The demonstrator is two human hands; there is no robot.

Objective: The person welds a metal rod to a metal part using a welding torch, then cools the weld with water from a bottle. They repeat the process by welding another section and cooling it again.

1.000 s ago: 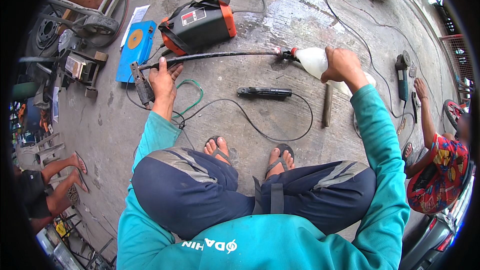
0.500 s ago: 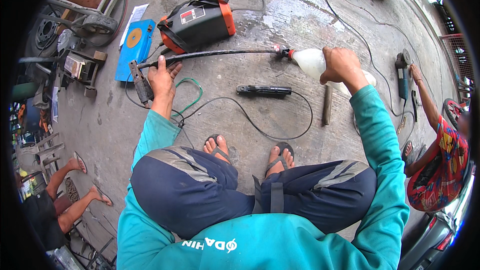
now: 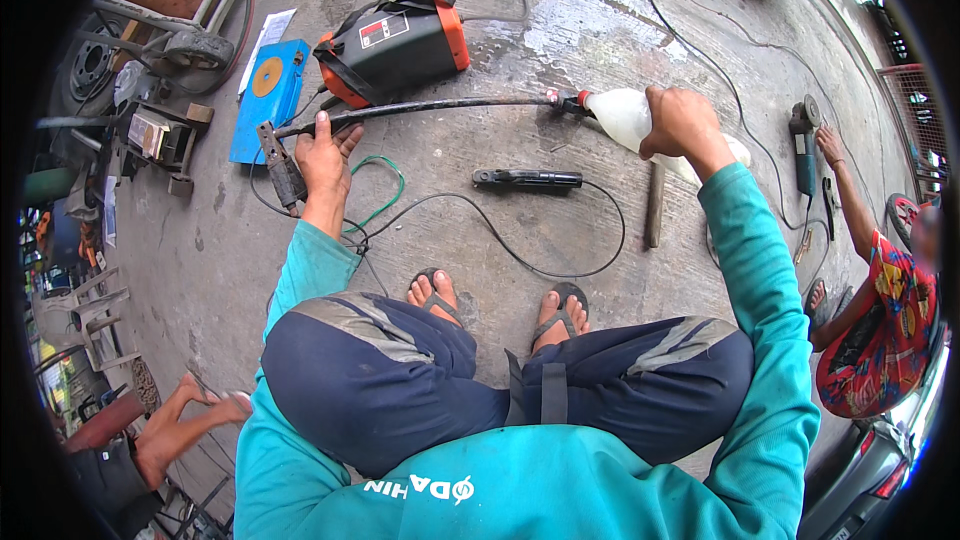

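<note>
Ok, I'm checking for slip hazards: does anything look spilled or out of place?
Yes: a dark, damp-looking spot on the concrete floor near the plastic bottle, and a whitish blotch right of the orange-and-black welding machine. Both stand out against the grey, though I can't tell whether either is wet.

A bystander's legs [image 3: 187, 428] have moved rightward, and a co-worker's hand [image 3: 830, 147] nearer the grinder [image 3: 806, 168].

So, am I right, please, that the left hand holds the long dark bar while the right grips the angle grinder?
Not quite: the head view shows the right hand gripping a whitish plastic bottle, while the angle grinder lies farther right. The left hand does hold the long dark bar.
</note>
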